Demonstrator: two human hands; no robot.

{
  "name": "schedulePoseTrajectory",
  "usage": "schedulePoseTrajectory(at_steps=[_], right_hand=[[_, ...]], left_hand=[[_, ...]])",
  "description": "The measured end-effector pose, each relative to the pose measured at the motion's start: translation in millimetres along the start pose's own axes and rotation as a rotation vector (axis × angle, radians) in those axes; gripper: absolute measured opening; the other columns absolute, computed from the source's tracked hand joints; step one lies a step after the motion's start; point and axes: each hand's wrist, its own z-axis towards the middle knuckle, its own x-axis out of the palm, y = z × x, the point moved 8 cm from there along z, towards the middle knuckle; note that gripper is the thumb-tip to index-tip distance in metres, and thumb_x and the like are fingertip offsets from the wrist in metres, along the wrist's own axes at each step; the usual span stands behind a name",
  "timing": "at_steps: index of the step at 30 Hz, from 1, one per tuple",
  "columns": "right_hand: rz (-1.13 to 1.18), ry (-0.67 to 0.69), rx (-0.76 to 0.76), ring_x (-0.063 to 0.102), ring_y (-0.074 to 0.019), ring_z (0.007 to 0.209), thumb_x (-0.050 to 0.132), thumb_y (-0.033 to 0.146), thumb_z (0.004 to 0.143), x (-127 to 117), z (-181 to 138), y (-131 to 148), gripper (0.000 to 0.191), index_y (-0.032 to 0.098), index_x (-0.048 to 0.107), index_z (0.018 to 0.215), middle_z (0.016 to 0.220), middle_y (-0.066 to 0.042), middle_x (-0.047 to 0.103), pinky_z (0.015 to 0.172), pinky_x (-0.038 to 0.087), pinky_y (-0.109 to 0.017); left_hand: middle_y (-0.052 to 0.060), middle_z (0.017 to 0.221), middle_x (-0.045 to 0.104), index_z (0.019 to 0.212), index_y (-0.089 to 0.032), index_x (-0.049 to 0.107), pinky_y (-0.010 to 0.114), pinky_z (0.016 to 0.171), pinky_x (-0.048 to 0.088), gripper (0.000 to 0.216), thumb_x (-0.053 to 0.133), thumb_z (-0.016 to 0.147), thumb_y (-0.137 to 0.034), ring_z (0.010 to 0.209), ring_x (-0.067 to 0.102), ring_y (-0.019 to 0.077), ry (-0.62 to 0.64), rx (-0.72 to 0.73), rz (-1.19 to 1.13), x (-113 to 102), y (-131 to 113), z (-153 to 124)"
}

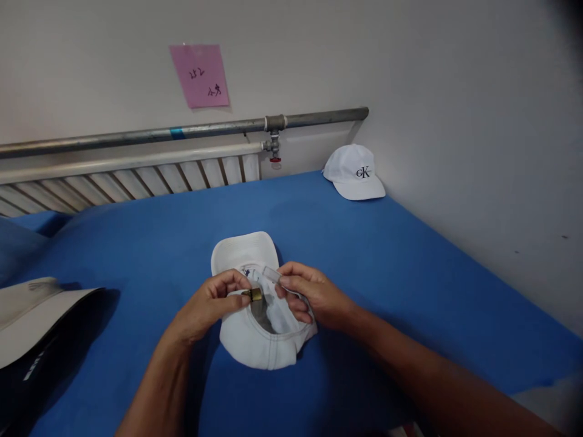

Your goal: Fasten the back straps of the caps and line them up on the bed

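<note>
A white baseball cap point(273, 346) lies upside down on the blue table cover, its brim point(246, 252) pointing away from me. At the cap's back opening, my left hand point(214, 303) pinches a brass-coloured strap buckle point(255, 294) between thumb and fingers. Opposite it, my right hand point(310, 291) is closed on the end of a pale cap strap point(272, 275). The right hand's lower fingers reach over the cap's edge. The strap and the buckle are apart from each other.
Another white cap point(353, 170) with dark letters sits at the far right corner by the wall. More caps, one beige point(31, 309) and one dark point(40, 376), lie at the left. Behind the blue-covered table point(173, 243) run a radiator point(136, 182) and a metal pipe point(228, 128).
</note>
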Motion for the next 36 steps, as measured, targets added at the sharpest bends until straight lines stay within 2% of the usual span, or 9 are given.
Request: schedulePoseTrajectory(at_steps=[3,8,12,17,21,25,30,33,36], right_hand=[[-0.038,0.029,0.006,0.042,-0.0039,0.033,0.059,0.034,0.081,4,0,-3,0.017,0.016,0.057,0.083,0.052,0.006,0.054,0.033,0.032,-0.015],[-0.075,0.077,-0.031,0.045,-0.0043,0.035,0.058,0.034,0.083,13,-2,-3,0.019,0.016,0.060,0.088,0.052,0.006,0.056,0.036,0.033,-0.015],[-0.041,0.037,-0.058,0.047,-0.0050,0.036,0.058,0.032,0.082,11,-1,-3,0.016,0.017,0.056,0.085,0.053,0.006,0.057,0.037,0.034,-0.016],[-0.040,0.080,-0.059,0.050,-0.0065,0.039,0.059,0.033,0.082,16,-2,-5,0.018,0.017,0.056,0.088,0.057,0.004,0.059,0.040,0.036,-0.018],[-0.044,-0.009,-0.136,0.051,-0.0057,0.040,0.061,0.033,0.081,10,-1,0,0.018,0.017,0.056,0.084,0.059,0.004,0.059,0.041,0.034,-0.018],[-0.079,0.068,-0.100,0.053,-0.0064,0.044,0.058,0.033,0.084,17,-2,-4,0.018,0.015,0.059,0.088,0.062,0.003,0.061,0.045,0.039,-0.019],[-0.122,0.095,-0.108,0.055,-0.0069,0.047,0.059,0.033,0.083,22,-3,-5,0.019,0.015,0.059,0.090,0.066,0.001,0.063,0.049,0.042,-0.021],[-0.094,0.083,-0.092,0.053,-0.0067,0.044,0.060,0.034,0.082,19,-2,-5,0.019,0.015,0.059,0.088,0.062,0.002,0.061,0.045,0.040,-0.020],[-0.015,0.004,-0.060,0.040,-0.0036,0.035,0.063,0.035,0.079,10,0,-6,0.019,0.017,0.056,0.081,0.057,0.006,0.055,0.035,0.032,-0.017]], left_hand=[[0.001,0.075,0.065,0.075,-0.017,0.065,0.022,0.065,0.043,0.014,0.077,0.067,-0.019,0.070,0.059,0.0131,0.000,-0.011,-0.003,0,2,0],[0.004,0.081,0.070,0.078,-0.017,0.064,0.027,0.075,0.046,0.015,0.076,0.069,-0.019,0.081,0.065,0.0180,0.027,-0.029,-0.059,3,3,1],[0.003,0.079,0.070,0.076,-0.017,0.065,0.022,0.068,0.045,0.016,0.078,0.067,-0.019,0.073,0.063,0.0138,-0.003,-0.013,-0.050,0,3,1],[0.002,0.079,0.069,0.078,-0.017,0.064,0.023,0.070,0.045,0.017,0.077,0.068,-0.019,0.074,0.063,0.0135,0.028,-0.030,-0.075,2,6,1],[-0.001,0.076,0.067,0.078,-0.017,0.063,0.019,0.065,0.043,0.017,0.077,0.069,-0.019,0.069,0.059,0.0089,0.024,-0.039,-0.057,2,5,0],[-0.001,0.078,0.069,0.080,-0.017,0.062,0.020,0.070,0.044,0.019,0.077,0.069,-0.020,0.074,0.062,0.0102,0.038,-0.057,-0.073,6,5,0],[-0.002,0.072,0.069,0.078,-0.017,0.063,0.018,0.066,0.044,0.020,0.079,0.067,-0.021,0.067,0.060,0.0080,0.016,-0.055,-0.086,7,5,2],[-0.002,0.075,0.070,0.078,-0.017,0.064,0.018,0.068,0.045,0.018,0.079,0.068,-0.022,0.070,0.062,0.0087,0.009,-0.037,-0.103,5,3,1],[-0.002,0.073,0.069,0.077,-0.017,0.067,0.017,0.065,0.045,0.017,0.080,0.068,-0.022,0.067,0.061,0.0076,-0.023,-0.002,-0.133,0,-1,0]])
